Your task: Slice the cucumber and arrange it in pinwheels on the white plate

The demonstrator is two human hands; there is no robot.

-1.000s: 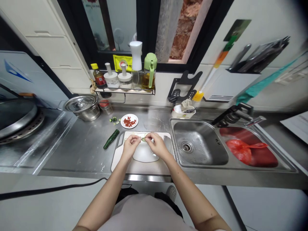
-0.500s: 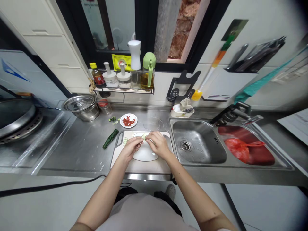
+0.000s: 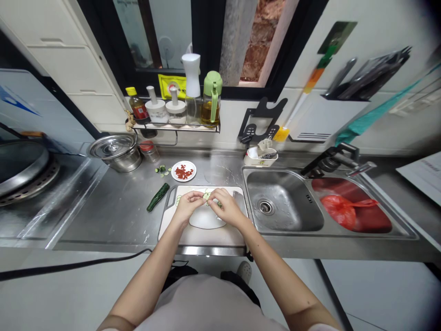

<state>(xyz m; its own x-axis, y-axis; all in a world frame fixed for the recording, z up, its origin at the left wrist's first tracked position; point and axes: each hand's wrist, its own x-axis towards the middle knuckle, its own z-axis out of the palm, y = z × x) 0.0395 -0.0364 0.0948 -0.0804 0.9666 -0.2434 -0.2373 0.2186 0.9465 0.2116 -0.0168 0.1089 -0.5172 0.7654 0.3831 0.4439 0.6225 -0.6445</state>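
Note:
Both my hands meet over a white cutting board (image 3: 203,236) on the steel counter. My left hand (image 3: 188,205) and my right hand (image 3: 224,207) each pinch at a small pile of pale green cucumber slices (image 3: 206,196) at the board's far edge. A white plate (image 3: 206,220) lies on the board just below my hands. A knife blade (image 3: 237,198) rests on the board to the right of my right hand. Half a dark green cucumber (image 3: 158,197) lies on the counter left of the board.
A small plate of chopped red chilli (image 3: 183,171) and cucumber scraps (image 3: 163,170) sit behind the board. A lidded steel pot (image 3: 115,151) stands at the left, a double sink (image 3: 285,207) with a red bag (image 3: 339,210) at the right. Condiment bottles (image 3: 193,92) line a shelf.
My left hand opened a little half a second ago and has now closed back beside my right hand on the cucumber slices. The view has shifted slightly downward.

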